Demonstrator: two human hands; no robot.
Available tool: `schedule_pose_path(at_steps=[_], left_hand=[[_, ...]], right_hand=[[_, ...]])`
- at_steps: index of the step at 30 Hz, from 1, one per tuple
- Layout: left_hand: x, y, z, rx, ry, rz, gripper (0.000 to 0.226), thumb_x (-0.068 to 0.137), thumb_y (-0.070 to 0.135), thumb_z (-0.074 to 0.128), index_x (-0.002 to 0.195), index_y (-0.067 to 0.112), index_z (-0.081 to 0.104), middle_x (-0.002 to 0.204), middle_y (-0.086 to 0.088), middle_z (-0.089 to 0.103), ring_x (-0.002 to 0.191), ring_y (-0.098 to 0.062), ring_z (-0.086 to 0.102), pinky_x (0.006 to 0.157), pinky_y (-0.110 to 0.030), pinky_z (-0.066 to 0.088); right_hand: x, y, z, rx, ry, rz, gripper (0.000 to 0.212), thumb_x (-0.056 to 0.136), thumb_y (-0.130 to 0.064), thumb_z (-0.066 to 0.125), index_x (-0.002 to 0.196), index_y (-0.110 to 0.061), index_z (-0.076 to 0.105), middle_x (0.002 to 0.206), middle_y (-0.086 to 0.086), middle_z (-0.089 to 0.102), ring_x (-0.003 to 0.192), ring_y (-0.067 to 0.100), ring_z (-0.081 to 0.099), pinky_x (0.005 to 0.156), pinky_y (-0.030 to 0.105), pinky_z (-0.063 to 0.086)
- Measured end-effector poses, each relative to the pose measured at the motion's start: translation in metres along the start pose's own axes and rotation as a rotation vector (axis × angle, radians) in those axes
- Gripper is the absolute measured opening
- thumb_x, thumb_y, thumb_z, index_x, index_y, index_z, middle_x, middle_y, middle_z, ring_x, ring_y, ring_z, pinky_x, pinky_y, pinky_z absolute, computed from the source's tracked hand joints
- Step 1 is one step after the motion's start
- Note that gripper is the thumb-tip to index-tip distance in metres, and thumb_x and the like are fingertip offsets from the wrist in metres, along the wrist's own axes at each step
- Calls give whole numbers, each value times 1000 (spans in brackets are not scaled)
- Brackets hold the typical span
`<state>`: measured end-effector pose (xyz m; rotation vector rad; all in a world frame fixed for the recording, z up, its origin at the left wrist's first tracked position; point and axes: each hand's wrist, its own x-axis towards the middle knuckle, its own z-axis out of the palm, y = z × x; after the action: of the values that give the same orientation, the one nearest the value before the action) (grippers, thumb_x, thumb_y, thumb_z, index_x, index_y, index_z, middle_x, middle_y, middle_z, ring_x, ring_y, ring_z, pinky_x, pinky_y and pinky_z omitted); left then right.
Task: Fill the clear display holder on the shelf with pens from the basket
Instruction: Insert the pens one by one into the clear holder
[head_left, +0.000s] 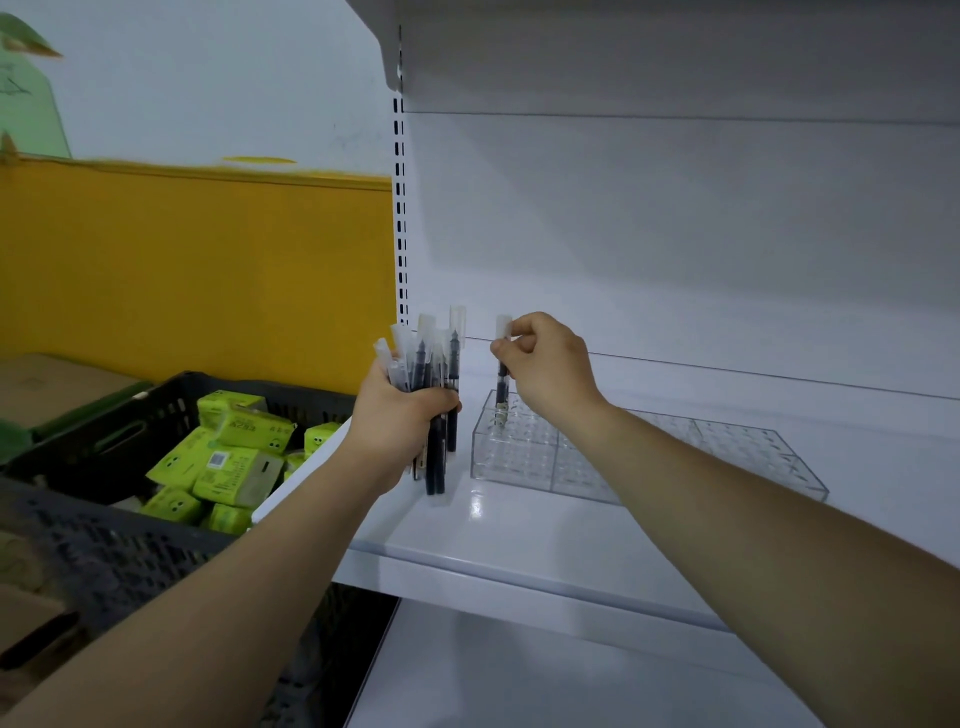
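A clear display holder (524, 457) with a grid of holes lies on the white shelf (519, 540). My right hand (550, 364) pinches a single black pen (502, 387) near its clear cap, upright, its lower end at the holder's back left corner. My left hand (395, 415) grips a bundle of several black pens (436, 400) with clear caps, held upright just left of the holder over the shelf's left end. No other pens stand in the holder.
A dark plastic basket (119, 551) sits at the left below shelf level, holding several green tissue packs (234, 462). Cardboard boxes (47, 384) lie behind it. An upper shelf (675, 47) overhangs. A slotted upright (400, 208) runs up the shelf's left side.
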<state>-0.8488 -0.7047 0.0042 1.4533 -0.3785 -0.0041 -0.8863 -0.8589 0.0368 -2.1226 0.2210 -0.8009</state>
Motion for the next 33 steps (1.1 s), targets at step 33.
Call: schedule_pose_path(at_steps=[33], left_hand=[[-10, 8, -6, -15, 7, -11, 27, 83, 0, 69, 108, 8, 62, 83, -6, 68, 75, -20, 69, 68, -27, 52]], right_hand=[[-5, -23, -22, 292, 127, 0, 15, 96, -20, 57, 82, -18, 62, 74, -1, 66, 71, 18, 66, 72, 32, 59]])
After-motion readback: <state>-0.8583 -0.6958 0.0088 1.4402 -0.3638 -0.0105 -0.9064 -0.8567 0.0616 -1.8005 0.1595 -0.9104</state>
